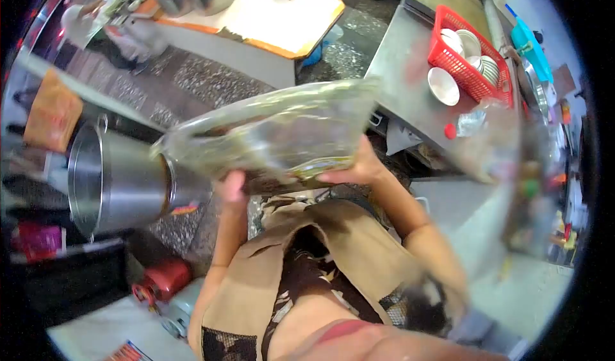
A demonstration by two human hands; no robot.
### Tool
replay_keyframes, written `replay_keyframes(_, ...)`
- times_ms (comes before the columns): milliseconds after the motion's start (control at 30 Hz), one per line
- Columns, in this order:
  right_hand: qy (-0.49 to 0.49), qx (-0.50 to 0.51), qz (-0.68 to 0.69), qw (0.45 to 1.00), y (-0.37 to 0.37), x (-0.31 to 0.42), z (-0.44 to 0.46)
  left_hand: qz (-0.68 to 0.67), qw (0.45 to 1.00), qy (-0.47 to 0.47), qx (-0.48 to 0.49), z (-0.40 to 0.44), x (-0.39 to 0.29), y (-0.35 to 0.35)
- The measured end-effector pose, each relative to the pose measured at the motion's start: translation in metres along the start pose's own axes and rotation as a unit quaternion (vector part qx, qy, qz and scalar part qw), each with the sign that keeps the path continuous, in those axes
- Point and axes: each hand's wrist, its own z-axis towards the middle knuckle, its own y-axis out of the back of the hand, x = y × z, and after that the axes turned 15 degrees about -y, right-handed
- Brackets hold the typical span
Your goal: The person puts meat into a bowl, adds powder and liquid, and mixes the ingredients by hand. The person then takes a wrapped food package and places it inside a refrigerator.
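Note:
A large clear plastic bag [275, 130], with dark and greenish contents blurred by motion, is held up in front of my chest. My left hand [232, 187] grips its lower left side; the thumb shows and the other fingers are hidden behind the bag. At the lower right edge, my right hand [359, 165] clasps it with the thumb in front. What exactly is inside I cannot make out. To the left of the bag is a tall stainless steel pot [131, 175].
Along the right runs a metal counter [397, 73] with a red basket [471, 73] of bowls and a single white bowl [443, 87]. A lit table [275, 18] bears metal pots at the back. Another person [96, 31] is at far left. A red gas cylinder [168, 279] sits low left.

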Motion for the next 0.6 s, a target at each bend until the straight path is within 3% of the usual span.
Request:
replay_keyframes(33,-0.044,-0.079,-0.030,0.995,0.014,0.010,0.003,-0.001,0.999,0.014,0.034,0.030,0.026,-0.014)
replay_keyframes(67,-0.113,-0.096,0.055,0.987,0.031,0.001,0.006,-0.012,0.994,0.068,0.083,0.061,0.039,-0.043)
replay_keyframes(133,-0.106,-0.242,-0.032,0.964,0.066,-0.008,0.001,-0.013,0.972,0.147,0.183,0.113,0.073,-0.097)
replay_keyframes(167,-0.089,-0.296,0.123,0.943,0.071,-0.011,-0.001,-0.001,0.956,0.175,0.235,0.133,0.097,-0.117)
replay_keyframes(200,-0.102,-0.373,0.187,0.903,0.077,-0.012,-0.003,-0.002,0.932,0.206,0.298,0.155,0.116,-0.141)
replay_keyframes(233,-0.129,-0.388,0.197,0.891,0.094,-0.019,-0.004,-0.002,0.903,0.234,0.361,0.176,0.136,-0.166)
replay_keyframes(300,-0.145,-0.419,0.187,0.877,0.129,-0.064,-0.009,-0.066,0.885,0.243,0.391,0.204,0.181,-0.214)
replay_keyframes(367,-0.073,-0.530,0.200,0.821,0.170,-0.082,0.012,-0.107,0.863,0.236,0.435,0.231,0.234,-0.255)
replay_keyframes(533,-0.035,-0.637,0.229,0.736,0.237,-0.059,0.111,-0.129,0.812,0.278,0.497,0.307,0.336,-0.339)
replay_keyframes(600,-0.029,-0.630,0.232,0.741,0.268,-0.053,0.125,-0.147,0.798,0.303,0.500,0.332,0.365,-0.374)
